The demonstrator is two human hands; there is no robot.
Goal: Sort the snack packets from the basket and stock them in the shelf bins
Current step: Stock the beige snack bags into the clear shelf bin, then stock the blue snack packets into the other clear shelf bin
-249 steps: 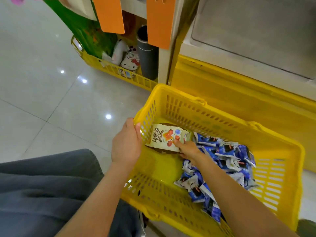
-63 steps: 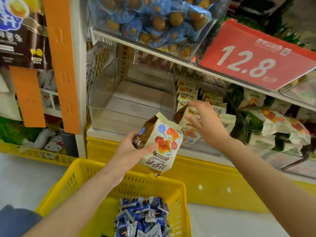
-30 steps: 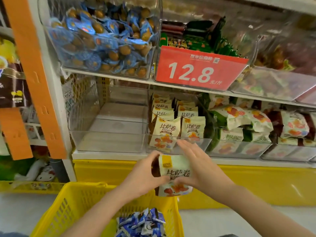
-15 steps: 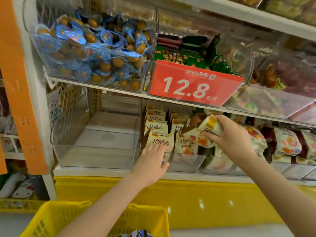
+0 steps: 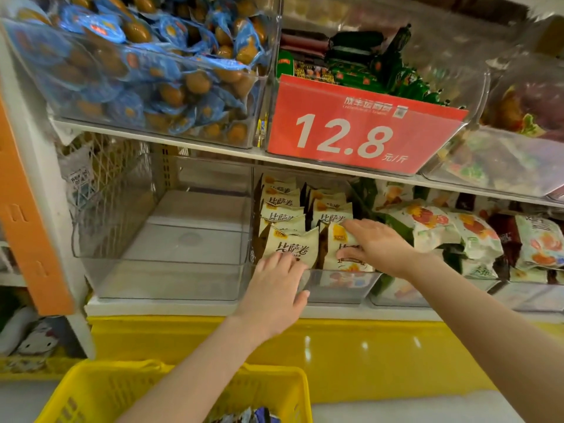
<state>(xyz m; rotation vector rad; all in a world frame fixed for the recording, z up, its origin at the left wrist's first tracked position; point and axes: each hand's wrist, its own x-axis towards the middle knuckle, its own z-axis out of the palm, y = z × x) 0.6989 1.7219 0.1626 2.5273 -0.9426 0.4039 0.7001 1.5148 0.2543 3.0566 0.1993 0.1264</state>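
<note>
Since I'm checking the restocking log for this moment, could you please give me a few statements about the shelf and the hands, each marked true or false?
1. The red price sign reads 12.8. True.
2. The right hand grips a cream snack packet at the front of the clear bin. True.
3. The left hand grips the red price sign. False: its fingers touch the front packet of the left row in that bin.
4. The blue-wrapped snacks lie on the shelf below the cream packets. False: their bin stands on the shelf above.
</note>
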